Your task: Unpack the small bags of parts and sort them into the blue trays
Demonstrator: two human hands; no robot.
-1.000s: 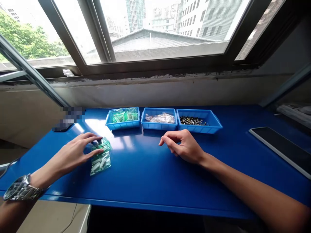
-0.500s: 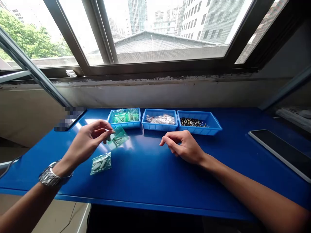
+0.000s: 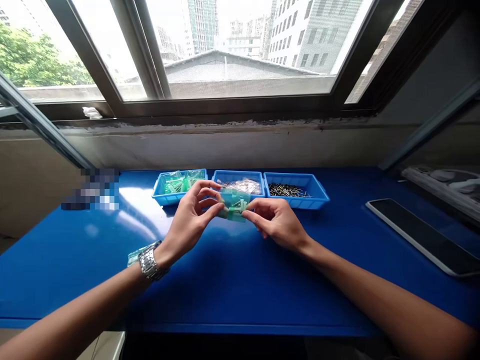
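Note:
A small green-tinted clear bag (image 3: 236,204) with pale pieces inside is stretched between my two hands, above the blue table. My left hand (image 3: 197,210), with a metal watch on its wrist, pinches the bag's left side. The right side of the bag is between the thumb and forefinger of my right hand (image 3: 278,222). Another green-tinted bag (image 3: 135,256) lies on the table, mostly hidden behind the watch. Behind my hands stand a blue bin of green bags (image 3: 180,201), a bin of clear bags (image 3: 238,175) and a bin of dark screws or pins (image 3: 300,202).
The blue table (image 3: 232,285) reaches back to the wall under the window. A dark phone-like slab (image 3: 420,235) lies at the right. Metal posts (image 3: 431,125) rise at both sides. A blurred-out object (image 3: 92,190) sits at the far left.
My left hand has moved right with the bag, away from the left side. My right hand has closed on the bag's other side. The camera view has shifted slightly.

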